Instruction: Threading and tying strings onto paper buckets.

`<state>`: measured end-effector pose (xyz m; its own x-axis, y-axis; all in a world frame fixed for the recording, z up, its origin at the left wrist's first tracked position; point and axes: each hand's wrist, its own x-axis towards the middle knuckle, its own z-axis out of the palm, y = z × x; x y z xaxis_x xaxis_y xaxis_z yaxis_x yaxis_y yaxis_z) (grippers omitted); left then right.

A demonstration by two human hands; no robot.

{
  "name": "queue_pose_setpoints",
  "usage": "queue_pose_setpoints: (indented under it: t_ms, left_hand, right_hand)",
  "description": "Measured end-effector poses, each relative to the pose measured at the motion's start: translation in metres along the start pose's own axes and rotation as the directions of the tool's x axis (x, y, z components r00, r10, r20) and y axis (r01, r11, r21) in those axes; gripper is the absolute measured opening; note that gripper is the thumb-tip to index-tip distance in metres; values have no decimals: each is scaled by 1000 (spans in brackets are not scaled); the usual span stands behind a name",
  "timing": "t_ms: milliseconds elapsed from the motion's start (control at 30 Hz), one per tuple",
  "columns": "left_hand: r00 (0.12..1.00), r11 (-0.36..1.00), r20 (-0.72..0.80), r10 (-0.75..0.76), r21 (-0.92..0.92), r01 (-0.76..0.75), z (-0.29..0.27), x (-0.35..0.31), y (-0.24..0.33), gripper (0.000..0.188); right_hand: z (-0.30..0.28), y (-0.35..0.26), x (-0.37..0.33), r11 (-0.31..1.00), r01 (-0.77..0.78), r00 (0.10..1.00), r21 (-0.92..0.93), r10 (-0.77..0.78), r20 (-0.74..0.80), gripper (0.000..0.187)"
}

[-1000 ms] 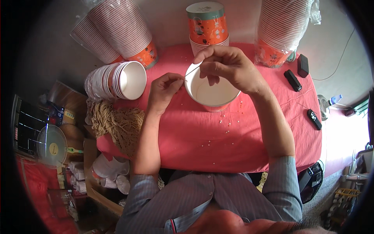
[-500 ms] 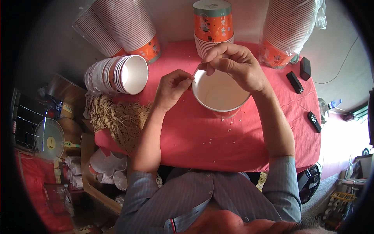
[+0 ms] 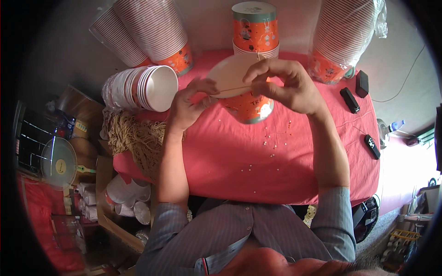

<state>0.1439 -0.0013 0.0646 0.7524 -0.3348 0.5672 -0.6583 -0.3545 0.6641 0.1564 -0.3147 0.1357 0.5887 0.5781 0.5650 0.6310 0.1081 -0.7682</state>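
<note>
An orange printed paper bucket (image 3: pixel 251 108) with a pale inside is tilted on the table, its mouth toward the far side. A thin beige cord (image 3: pixel 235 88) runs taut across its near rim, between my two hands. My left hand (image 3: pixel 189 102) is closed, pinching the cord's left part beside the rim. On the other side my right hand (image 3: pixel 287 87) is closed with thumb and fingers on the cord, close to the rim. A short cord end (image 3: pixel 259 56) sticks up at the far rim. The bucket's right side is partly hidden by my right hand.
A beige cord heap (image 3: pixel 136 138) lies left, below a nested white cup stack (image 3: pixel 159 89). Tall wrapped stacks (image 3: pixel 152 34) (image 3: pixel 343 37) and an upturned orange bucket (image 3: pixel 255 30) stand behind. Small white beads (image 3: pixel 265 143) dot the red cloth (image 3: pixel 276 184). Black devices (image 3: pixel 350 100) lie right.
The bucket has gone from nearly upright to tilted, showing its orange side. My left hand has moved left and slightly down; my right hand is lower, and the cord now stretches across the rim.
</note>
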Motion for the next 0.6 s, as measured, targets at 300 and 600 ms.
queue_pose_setpoints:
  t_ms: [300,600]
  left_hand:
    - [978,921,-159,-135,-385,65,-10,-5,-7,14]
    - [890,807,-331,-314,-586,67,-14,0,-21,15]
  right_hand:
    - [20,9,7,898,47,999,-437,-45,15,18]
    - [4,60,4,931,-335,939,-146,343,36,43]
